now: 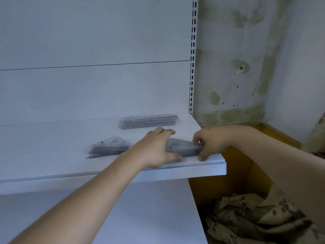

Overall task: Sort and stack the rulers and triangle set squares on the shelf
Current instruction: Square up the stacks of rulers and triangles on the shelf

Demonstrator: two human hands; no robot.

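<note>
On the white shelf [52, 138] lie three groups of clear plastic pieces. A stack of straight rulers [148, 121] sits at the back right. A pile of triangle set squares [108, 147] lies in the middle. Near the front right edge is a second stack of set squares [184, 147], held from both ends. My left hand [156, 148] grips its left end, thumb along the front edge. My right hand [210, 141] pinches its right end, thumb at the front, fingers curled over the top. The hands hide part of that stack.
The shelf's front lip [202, 169] ends at the right corner. A slotted upright [193, 55] runs up the back panel. Right of the shelf stands a yellow cardboard box [246, 175] with camouflage cloth [246, 217] in it, against a stained wall.
</note>
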